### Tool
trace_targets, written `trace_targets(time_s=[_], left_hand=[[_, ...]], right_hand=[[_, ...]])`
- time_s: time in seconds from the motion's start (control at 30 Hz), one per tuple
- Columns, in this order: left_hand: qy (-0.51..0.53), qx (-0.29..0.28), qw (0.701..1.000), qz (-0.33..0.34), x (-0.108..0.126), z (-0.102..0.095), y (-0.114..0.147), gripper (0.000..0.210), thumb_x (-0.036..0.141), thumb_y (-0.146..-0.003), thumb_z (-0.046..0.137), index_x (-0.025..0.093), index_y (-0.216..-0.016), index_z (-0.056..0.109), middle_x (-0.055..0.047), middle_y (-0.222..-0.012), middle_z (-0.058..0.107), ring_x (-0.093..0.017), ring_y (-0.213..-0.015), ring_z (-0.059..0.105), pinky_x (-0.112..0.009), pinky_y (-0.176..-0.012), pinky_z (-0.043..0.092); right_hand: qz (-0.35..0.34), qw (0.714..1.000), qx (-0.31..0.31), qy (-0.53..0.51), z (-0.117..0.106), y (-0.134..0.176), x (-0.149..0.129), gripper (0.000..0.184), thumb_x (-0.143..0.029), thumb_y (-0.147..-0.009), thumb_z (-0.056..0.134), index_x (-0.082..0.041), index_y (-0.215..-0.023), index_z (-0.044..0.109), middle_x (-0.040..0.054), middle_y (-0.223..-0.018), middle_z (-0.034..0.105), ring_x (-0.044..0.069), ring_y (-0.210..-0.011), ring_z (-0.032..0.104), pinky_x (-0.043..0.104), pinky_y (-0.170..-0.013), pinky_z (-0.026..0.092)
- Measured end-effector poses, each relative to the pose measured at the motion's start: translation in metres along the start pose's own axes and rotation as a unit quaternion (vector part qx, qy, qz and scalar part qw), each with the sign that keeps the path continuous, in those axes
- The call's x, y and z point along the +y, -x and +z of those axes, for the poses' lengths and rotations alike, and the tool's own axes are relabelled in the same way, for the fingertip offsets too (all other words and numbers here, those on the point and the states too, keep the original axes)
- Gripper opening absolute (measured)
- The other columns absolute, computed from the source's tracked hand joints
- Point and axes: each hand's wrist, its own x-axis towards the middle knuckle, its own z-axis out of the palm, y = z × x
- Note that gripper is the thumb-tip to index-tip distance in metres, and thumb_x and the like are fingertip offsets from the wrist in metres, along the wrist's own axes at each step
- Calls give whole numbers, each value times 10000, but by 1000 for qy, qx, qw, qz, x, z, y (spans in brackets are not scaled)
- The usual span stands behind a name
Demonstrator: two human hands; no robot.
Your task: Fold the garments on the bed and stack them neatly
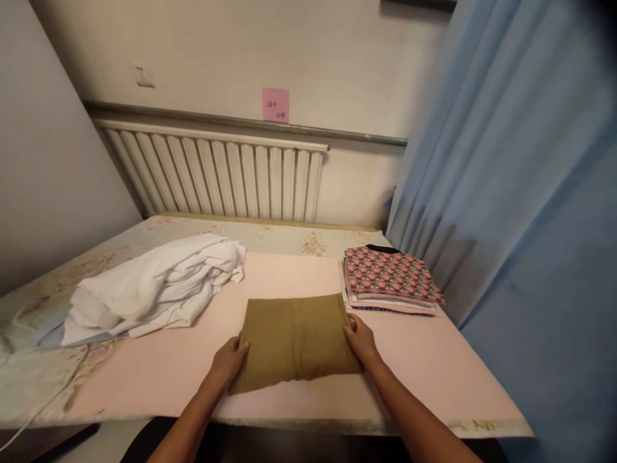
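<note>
A folded olive-brown cloth point(296, 337), perhaps a garment, is spread flat between my two hands over the pink sheet. My left hand point(230, 361) pinches its left edge, thumb on top. At the opposite edge, my right hand point(360, 337) grips the cloth the same way, with its fingers partly hidden beneath. Just beyond my right hand lies a stack of folded fabrics, topped by a pink patterned piece point(390, 275). Off to the left, a crumpled white cloth point(159, 283) is heaped loosely.
The pink sheet point(168, 379) covers a flowered tabletop point(270, 230). Behind stands a white radiator point(231, 170), with a pink note point(276, 105) on the wall. A blue curtain point(482, 161) hangs along the right side. A white cord point(53, 395) trails over the left front edge.
</note>
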Motion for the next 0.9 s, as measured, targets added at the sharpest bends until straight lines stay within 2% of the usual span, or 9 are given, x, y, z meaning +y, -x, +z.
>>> trace_targets(time_s=[0.23,0.4,0.5,0.63,0.7,0.77,0.83,0.9], left_hand=[[-69,31,997,1,-3,16,26,372,313,-889,388,139,-1156,580,-150,-1059,713,-277,-999,668,-362,-832,481],[-140,51,988,38,-3,22,43,509,336,-959,202,180,-1419,355,-165,-1143,683,-293,-988,668,-401,-825,465],[-198,34,977,69,-7,23,49,543,315,-958,220,237,-1496,216,-152,-1217,657,-272,-969,677,-387,-835,458],[-225,26,971,73,-13,25,51,581,285,-951,233,242,-1520,125,-169,-1248,635,-270,-930,685,-397,-827,457],[-225,29,972,64,-13,24,50,558,309,-958,231,236,-1507,163,-166,-1225,641,-272,-924,681,-401,-808,463],[-226,49,972,48,-10,21,50,517,336,-962,241,196,-1459,270,-168,-1193,642,-278,-939,666,-403,-794,471],[-241,101,963,64,-3,17,51,486,330,-958,270,135,-1394,359,-179,-1169,629,-288,-993,634,-415,-822,470],[-255,162,946,118,8,16,53,461,293,-945,317,101,-1354,407,-192,-1190,600,-299,-1077,587,-438,-889,452]], right_hand=[[29,999,18,36,0,40,2,454,-252,-851,466,-137,-1280,557,123,-1140,691,236,-1026,657,309,-875,470],[-38,992,59,102,9,61,2,415,-205,-929,342,-172,-1305,515,105,-1171,673,227,-1028,650,304,-857,467],[-62,981,51,175,15,62,6,415,-162,-937,324,-150,-1302,519,130,-1158,667,231,-1000,658,302,-823,478],[-74,972,30,221,16,62,10,415,-154,-941,334,-156,-1316,510,134,-1095,677,228,-943,672,297,-779,487],[-78,973,36,216,13,63,9,402,-182,-953,330,-168,-1311,512,124,-1100,676,217,-959,667,285,-789,483],[-75,976,42,200,8,63,9,397,-198,-953,329,-171,-1304,515,113,-1118,676,209,-988,657,279,-817,476],[-69,981,45,176,2,61,9,400,-193,-933,348,-167,-1289,528,109,-1150,673,211,-1024,646,286,-858,468],[-58,985,45,154,-2,59,10,406,-187,-905,372,-157,-1270,549,115,-1181,666,220,-1060,635,300,-900,456]])
